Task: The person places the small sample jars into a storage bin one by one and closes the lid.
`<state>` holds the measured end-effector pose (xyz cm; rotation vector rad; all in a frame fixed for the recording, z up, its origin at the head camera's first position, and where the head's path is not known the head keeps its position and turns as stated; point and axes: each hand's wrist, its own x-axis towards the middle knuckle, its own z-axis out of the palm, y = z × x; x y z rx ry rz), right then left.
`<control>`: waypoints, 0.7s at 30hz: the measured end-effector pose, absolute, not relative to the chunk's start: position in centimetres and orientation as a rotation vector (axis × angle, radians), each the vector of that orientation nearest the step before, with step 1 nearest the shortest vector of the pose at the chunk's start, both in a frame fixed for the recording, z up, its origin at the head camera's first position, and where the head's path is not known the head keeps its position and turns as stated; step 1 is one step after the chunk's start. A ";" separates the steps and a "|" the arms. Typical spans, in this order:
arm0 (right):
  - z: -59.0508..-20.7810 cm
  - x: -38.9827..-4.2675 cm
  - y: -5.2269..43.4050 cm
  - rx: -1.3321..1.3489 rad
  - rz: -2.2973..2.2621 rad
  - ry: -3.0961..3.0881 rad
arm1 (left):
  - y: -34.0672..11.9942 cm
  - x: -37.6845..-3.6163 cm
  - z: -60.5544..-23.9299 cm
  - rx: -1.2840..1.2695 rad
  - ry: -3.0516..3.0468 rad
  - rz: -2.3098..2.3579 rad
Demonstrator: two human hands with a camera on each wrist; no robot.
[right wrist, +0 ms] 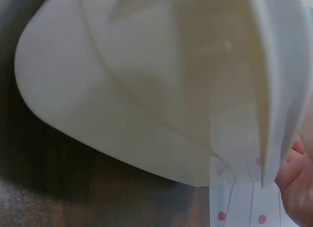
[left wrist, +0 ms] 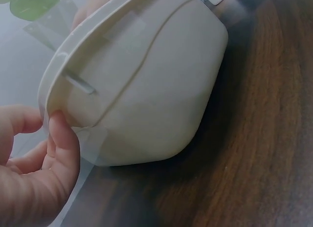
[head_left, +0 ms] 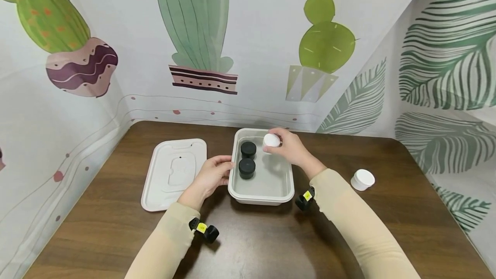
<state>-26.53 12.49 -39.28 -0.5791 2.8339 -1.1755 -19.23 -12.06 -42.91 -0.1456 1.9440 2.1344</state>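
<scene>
A white rectangular tub point(head_left: 260, 194) stands mid-table; its outer wall point(left wrist: 146, 90) fills the left wrist view and its wall point(right wrist: 137, 80) fills the right wrist view. Two black round jars point(head_left: 247, 168) sit inside along its left wall. My left hand point(head_left: 214, 173) holds the tub's left rim, with a thumb point(left wrist: 62, 134) pressed at the rim edge. My right hand point(head_left: 288, 146) grips a white round jar point(head_left: 271, 141) over the tub's far end. Only a bit of my right hand point(right wrist: 296, 183) shows in its wrist view.
A white lid point(head_left: 174, 172) lies flat on the brown table point(head_left: 116, 223) left of the tub. Another white jar point(head_left: 362, 179) stands to the right, near my right forearm. Cactus-print and leaf-print walls close in the back and both sides.
</scene>
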 end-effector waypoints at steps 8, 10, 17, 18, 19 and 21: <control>-39.5 -27.0 11.9 -0.666 -1.069 2.886 | -11.9 -19.3 -42.8 -0.134 2.008 2.101; -39.5 -27.0 11.8 -0.686 -1.035 2.911 | -11.9 -19.3 -42.8 -0.129 2.015 2.099; -39.4 -27.2 11.6 -0.701 -0.971 2.924 | -12.0 -19.4 -43.0 -0.117 2.033 2.083; -39.4 -27.2 11.6 -0.704 -0.959 2.923 | -12.0 -19.4 -43.0 -0.119 2.032 2.082; -39.4 -27.2 11.5 -0.710 -0.950 2.924 | -12.0 -19.4 -43.0 -0.119 2.031 2.081; -39.5 -27.3 11.4 -0.715 -0.936 2.925 | -12.1 -19.4 -43.0 -0.124 2.032 2.079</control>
